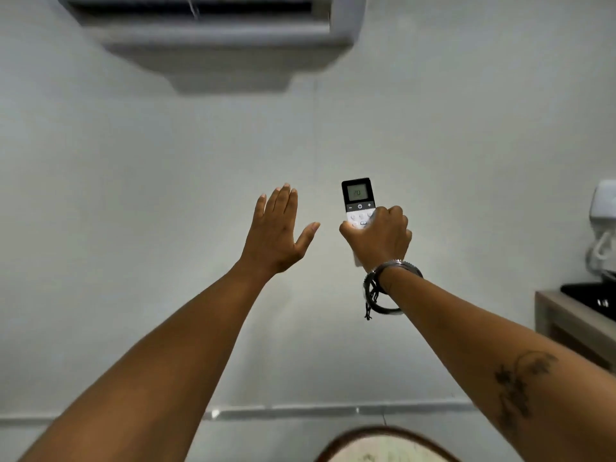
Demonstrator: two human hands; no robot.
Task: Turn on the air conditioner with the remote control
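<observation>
A white wall-mounted air conditioner (213,38) hangs at the top of the view, its dark vent slot showing. My right hand (380,240) is raised in front of the wall, gripping a small remote control (358,201) with a black top, a lit display reading 20 and white buttons below. The remote points up toward the unit, and my thumb rests on its lower buttons. My left hand (276,231) is held up beside it, flat, fingers together and thumb apart, holding nothing. Bracelets circle my right wrist.
A pale bare wall fills the middle. At the right edge a wooden shelf (566,315) carries a black device (593,295), with a white wall unit and cord (603,208) above it. A rounded brown-rimmed object (386,445) shows at the bottom.
</observation>
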